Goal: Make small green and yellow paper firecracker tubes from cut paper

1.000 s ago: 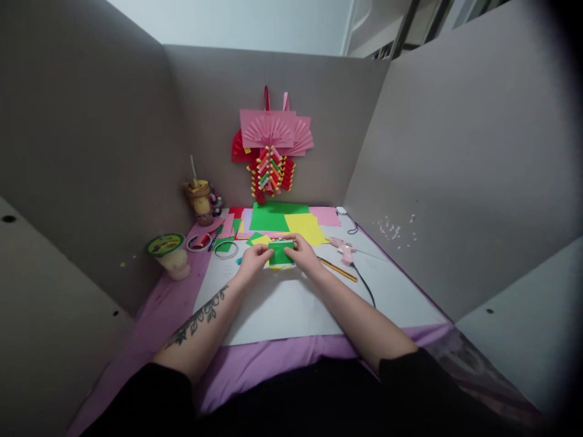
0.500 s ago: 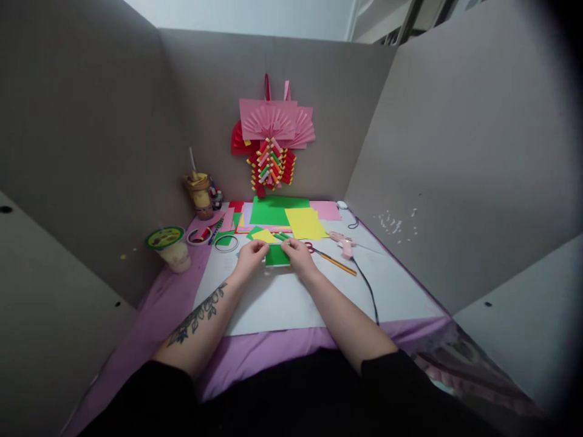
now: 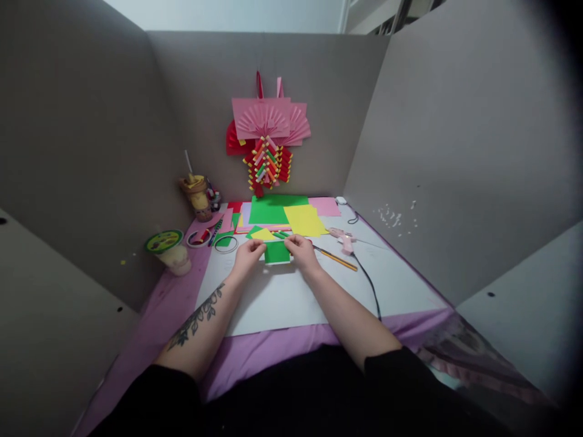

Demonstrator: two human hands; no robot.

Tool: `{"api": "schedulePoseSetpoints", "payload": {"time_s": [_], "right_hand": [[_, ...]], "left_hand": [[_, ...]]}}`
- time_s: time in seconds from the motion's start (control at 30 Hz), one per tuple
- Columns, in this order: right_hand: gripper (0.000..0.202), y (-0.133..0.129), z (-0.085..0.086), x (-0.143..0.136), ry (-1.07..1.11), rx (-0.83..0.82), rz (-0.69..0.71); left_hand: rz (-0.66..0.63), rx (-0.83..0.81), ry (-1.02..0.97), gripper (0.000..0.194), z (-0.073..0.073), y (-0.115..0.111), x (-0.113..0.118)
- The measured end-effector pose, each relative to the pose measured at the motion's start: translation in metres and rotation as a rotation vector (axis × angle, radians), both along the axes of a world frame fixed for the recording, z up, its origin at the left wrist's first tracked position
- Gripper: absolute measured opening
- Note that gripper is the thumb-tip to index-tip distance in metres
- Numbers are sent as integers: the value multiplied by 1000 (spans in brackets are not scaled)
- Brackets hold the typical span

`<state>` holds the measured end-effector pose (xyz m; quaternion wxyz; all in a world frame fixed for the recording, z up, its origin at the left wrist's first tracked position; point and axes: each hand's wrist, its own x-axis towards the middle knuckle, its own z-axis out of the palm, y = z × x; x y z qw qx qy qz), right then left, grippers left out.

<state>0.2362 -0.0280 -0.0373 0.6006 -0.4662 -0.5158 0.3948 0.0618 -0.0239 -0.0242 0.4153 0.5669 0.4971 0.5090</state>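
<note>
A small green paper rectangle (image 3: 277, 252) is held between my two hands, above the white sheet (image 3: 268, 303) on the table. My left hand (image 3: 248, 256) pinches its left edge, and my right hand (image 3: 301, 252) pinches the right edge. A pale strip shows along the paper's lower edge. Just beyond it lie a small yellow piece (image 3: 263, 234) and thin green rolls (image 3: 282, 235). Scissors with an orange-yellow length (image 3: 336, 259) beside them lie right of my right hand, their handles partly hidden by it.
A pink glue gun (image 3: 347, 243) with a black cord lies at the right. Tape rings (image 3: 226, 244), a lidded cup (image 3: 175, 255) and a brown cup (image 3: 199, 197) stand left. Coloured sheets (image 3: 304, 220) lie behind; paper fans (image 3: 264, 118) hang on the back panel.
The view has shifted slightly. The green paper is still in both hands, and more of its right part shows as my right fingers have moved slightly outward.
</note>
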Motion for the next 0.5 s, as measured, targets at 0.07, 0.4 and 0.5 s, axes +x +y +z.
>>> {"api": "schedulePoseSetpoints", "payload": {"time_s": [0.07, 0.4, 0.5], "right_hand": [[24, -1, 0, -1, -16, -8, 7], [18, -30, 15, -19, -843, 476, -171], [21, -35, 18, -23, -932, 486, -201]], "left_hand": [[4, -1, 6, 23, 0, -1, 0], [67, 301, 367, 16, 8, -17, 3], [47, 381, 445, 15, 9, -23, 6]]}}
